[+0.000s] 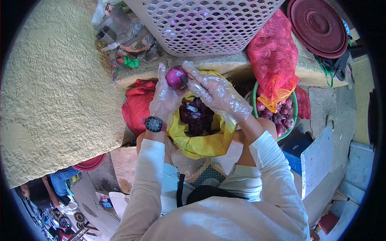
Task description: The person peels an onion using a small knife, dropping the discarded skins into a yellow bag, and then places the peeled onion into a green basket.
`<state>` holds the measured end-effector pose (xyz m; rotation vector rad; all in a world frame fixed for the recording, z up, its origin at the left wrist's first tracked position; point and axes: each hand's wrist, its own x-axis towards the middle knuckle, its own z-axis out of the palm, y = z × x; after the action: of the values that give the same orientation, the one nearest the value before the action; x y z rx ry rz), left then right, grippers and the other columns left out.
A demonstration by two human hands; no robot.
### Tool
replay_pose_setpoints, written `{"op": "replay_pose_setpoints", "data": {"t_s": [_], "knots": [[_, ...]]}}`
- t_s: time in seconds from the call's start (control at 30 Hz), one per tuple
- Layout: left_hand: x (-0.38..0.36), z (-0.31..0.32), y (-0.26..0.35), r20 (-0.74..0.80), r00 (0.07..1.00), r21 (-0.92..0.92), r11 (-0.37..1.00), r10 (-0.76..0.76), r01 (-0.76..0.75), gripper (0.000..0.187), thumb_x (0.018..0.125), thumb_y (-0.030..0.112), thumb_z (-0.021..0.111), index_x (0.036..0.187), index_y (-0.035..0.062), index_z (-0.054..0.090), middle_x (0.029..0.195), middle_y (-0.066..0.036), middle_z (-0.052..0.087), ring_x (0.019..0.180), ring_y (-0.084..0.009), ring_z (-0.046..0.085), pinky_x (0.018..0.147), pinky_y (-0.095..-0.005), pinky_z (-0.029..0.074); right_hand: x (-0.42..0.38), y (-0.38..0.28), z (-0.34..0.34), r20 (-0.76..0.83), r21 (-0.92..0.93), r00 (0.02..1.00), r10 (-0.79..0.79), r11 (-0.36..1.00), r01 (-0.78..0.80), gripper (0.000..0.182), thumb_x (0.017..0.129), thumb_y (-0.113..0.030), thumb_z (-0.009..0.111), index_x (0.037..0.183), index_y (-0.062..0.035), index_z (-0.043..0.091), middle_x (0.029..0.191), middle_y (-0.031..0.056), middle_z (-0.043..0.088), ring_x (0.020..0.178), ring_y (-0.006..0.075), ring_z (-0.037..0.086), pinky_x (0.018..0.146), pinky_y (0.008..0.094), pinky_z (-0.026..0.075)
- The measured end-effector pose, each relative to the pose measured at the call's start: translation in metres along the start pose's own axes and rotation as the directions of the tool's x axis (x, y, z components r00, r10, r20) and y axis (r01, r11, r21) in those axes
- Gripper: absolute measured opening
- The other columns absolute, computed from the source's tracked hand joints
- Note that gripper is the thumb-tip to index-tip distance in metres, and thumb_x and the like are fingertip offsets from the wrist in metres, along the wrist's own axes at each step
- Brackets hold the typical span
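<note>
Near: watch point(154, 124) on the left wrist, both hands in clear plastic gloves. Below them, yellow bag point(203, 145) sits open between the knees, dark purple skins point(196, 116) piled inside.

Left hand point(164, 97) has its grip clamped on the onion point(177, 76), fingers wrapped behind it, thumb side toward the body. Onion is held up in the air, just above the bag's mouth, in front of the white basket point(205, 25). Right hand point(217, 93) touches the onion's right side with fingertips point(192, 76) pinched at the skin; grip is partly closed, not a full hold.

To peel well, I'd judge: keep the onion directly over the bag so skins drop in, not onto the lap. Left hand rotates, right hand strips. Gloves are loose, so pinch with fingertips only to avoid snagging plastic.

Further out: green bowl point(290, 120) of small onions to the right, red mesh sack point(274, 56) draped into it, red cloth bag point(138, 105) to the left, red lids point(317, 26) far right.
</note>
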<state>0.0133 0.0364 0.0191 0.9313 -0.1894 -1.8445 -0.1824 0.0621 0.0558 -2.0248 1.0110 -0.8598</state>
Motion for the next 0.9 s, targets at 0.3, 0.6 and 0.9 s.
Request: {"op": "replay_pose_setpoints", "data": {"t_s": [0.3, 0.6, 0.9], "knots": [[0.003, -0.006, -0.004, 0.036, 0.999, 0.053, 0.999, -0.008, 0.006, 0.071, 0.103, 0.068, 0.045, 0.129, 0.0038, 0.057, 0.119, -0.015, 0.068, 0.107, -0.0278, 0.069, 0.095, -0.0492, 0.060, -0.001, -0.006, -0.002, 0.007, 0.052, 1.000, 0.029, 0.998, -0.029, 0.052, 0.108, -0.030, 0.054, 0.155, -0.0114, 0.045, 0.127, 0.0282, 0.066, 0.119, 0.0448, 0.063, 0.101, 0.0469, 0.050], [-0.004, 0.001, -0.006, 0.066, 0.997, 0.102, 0.994, 0.045, -0.051, 0.069, 0.105, 0.065, 0.042, 0.129, 0.0024, 0.057, 0.122, -0.017, 0.066, 0.111, -0.0286, 0.068, 0.095, -0.0459, 0.061, 0.000, 0.003, 0.004, -0.067, 0.035, 0.997, -0.038, 0.999, 0.040, 0.048, 0.107, -0.029, 0.055, 0.151, -0.0108, 0.051, 0.127, 0.0271, 0.066, 0.118, 0.0441, 0.064, 0.101, 0.0468, 0.050], [0.008, -0.008, -0.010, -0.006, 0.997, 0.126, 0.989, 0.076, -0.075, 0.064, 0.107, 0.061, 0.043, 0.125, 0.0012, 0.058, 0.113, -0.016, 0.067, 0.098, -0.0260, 0.070, 0.082, -0.0399, 0.063, 0.000, -0.004, 0.003, 0.034, 0.197, 0.973, 0.227, 0.953, -0.230, 0.045, 0.110, -0.025, 0.053, 0.154, -0.0130, 0.051, 0.130, 0.0114, 0.069, 0.116, 0.0199, 0.065, 0.106, 0.0341, 0.046]]}}
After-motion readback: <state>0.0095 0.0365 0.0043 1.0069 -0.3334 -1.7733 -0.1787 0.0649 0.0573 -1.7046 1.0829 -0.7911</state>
